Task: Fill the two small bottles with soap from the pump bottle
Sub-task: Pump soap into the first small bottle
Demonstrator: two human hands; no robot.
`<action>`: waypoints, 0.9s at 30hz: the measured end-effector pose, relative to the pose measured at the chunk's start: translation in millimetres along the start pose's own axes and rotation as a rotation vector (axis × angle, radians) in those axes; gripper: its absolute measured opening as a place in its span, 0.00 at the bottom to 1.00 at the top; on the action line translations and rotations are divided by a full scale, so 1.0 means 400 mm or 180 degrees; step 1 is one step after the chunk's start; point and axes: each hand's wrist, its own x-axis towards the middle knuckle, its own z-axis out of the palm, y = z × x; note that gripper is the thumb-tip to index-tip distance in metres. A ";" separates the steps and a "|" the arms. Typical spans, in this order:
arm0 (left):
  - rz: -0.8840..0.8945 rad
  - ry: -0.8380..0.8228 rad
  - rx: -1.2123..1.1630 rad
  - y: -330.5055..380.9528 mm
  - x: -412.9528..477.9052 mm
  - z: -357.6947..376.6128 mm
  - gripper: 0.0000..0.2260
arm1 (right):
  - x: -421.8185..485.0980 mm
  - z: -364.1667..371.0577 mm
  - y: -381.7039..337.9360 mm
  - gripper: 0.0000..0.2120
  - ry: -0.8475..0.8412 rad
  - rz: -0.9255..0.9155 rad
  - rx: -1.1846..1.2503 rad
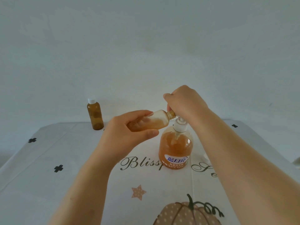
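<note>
My left hand grips a small amber bottle, uncapped and tipped sideways, its open neck up against the spout of the pump bottle. The pump bottle stands upright at the table's middle, full of orange soap, with a white pump and a blue label. My right hand is curled over the pump head from above, hiding it. A second small amber bottle with a white cap stands upright at the far left of the table, apart from both hands.
The table wears a white cloth printed with black flowers, script lettering, a star and a pumpkin. A plain pale wall rises right behind its far edge. A small pale object shows at the right edge.
</note>
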 end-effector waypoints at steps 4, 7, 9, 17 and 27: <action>0.0077 0.0067 -0.0058 0.003 -0.004 0.006 0.18 | 0.014 -0.007 -0.010 0.14 -0.0132 0.0002 -0.0139; 0.0041 0.0070 -0.0040 0.001 -0.002 0.003 0.18 | 0.012 -0.002 -0.012 0.14 -0.0142 0.0047 -0.0146; 0.0025 0.0049 -0.0041 0.001 -0.001 0.001 0.18 | 0.008 0.000 -0.014 0.15 -0.0167 0.0070 -0.0140; -0.0097 0.0009 0.0054 -0.010 0.005 -0.001 0.18 | 0.017 0.022 0.011 0.17 -0.0119 -0.0013 0.0183; -0.0178 -0.0097 0.0162 -0.018 0.012 0.002 0.18 | 0.026 0.034 0.025 0.18 -0.0251 0.0053 0.0285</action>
